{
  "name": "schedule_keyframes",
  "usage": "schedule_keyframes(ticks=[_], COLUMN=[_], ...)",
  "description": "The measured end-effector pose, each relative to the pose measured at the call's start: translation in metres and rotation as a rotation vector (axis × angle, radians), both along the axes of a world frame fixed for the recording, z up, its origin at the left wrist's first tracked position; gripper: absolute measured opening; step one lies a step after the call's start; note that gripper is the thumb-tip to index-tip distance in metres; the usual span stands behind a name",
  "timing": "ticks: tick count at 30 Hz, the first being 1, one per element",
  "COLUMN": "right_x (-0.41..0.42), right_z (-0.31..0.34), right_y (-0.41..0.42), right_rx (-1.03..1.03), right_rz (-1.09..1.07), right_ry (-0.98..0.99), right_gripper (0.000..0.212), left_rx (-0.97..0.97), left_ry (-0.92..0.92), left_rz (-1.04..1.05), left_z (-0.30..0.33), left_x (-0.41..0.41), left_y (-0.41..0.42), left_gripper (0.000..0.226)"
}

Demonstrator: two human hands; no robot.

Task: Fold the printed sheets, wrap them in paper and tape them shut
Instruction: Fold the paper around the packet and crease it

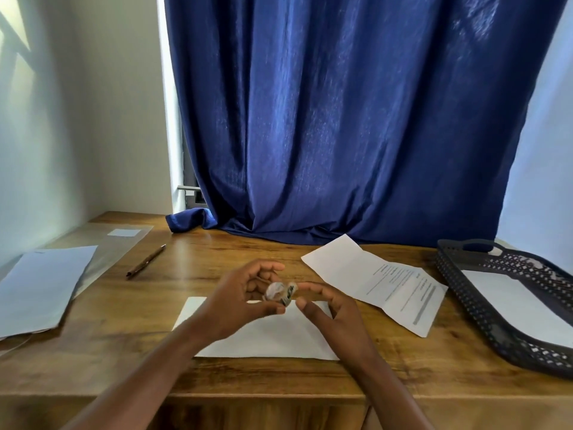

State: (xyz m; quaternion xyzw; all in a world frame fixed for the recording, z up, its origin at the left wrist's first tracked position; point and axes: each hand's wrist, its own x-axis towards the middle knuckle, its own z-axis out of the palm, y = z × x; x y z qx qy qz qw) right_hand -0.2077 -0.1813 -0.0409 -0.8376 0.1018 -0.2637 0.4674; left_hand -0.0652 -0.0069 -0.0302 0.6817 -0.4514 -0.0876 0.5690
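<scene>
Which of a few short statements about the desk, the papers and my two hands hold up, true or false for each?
1. The left hand holds a small clear roll of tape. True.
2. The dark plastic mesh tray sits on the left side of the wooden desk. False: it is on the right side.
3. The brown pen lies inside the tray. False: it lies on the desk, left of the hands.
4. A creased printed sheet lies opened out between the hands and the tray. True.
5. A folded white paper lies on the desk under the hands. True.
</scene>
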Motion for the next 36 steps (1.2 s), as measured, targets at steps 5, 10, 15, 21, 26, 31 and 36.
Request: schedule_keyframes(ticks=[5,10,15,21,26,31,36], right_x=[0.005,0.006,0.006,0.009,0.013,0.014,0.015], right_z=[-0.004,-0.004,-0.003,-0.005,-0.008,-0.011,-0.012], right_y=[-0.005,-0.005,-0.007,-0.008,-0.012,-0.015,-0.018], right_rx=[-0.024,-0.045,0.042,0.066,0.115,0.121,0.184], right_rz=[-0.026,-0.029,-0.062,-0.083,-0.143,-0.157,-0.182], right_ry=[-0.105,-0.122,-0.118,-0.092,-0.070,-0.053,-0.062], right_gripper=[0.009,0.004,0.007,0.006,0.005,0.003,0.005], left_rx=[0.034,0.041,0.069,0.205,0.350,0.427,0.404], left_ry=[-0.051,-0.054,-0.104,-0.169,-0.257,-0.313,-0.408], left_rz=[-0.024,0.018,0.082,0.234,0.401,0.465,0.512], left_z=[-0.006,-0.008,-0.010,-0.005,-0.005,-0.019,-0.009], left_x=[-0.005,-0.001,0.009,0.036,0.075,0.082,0.067], left_y=[-0.011,-0.006,-0.004,0.002,0.019,0.027,0.027], left_gripper=[0.067,0.065,0.060,0.059,0.062,0.061,0.069])
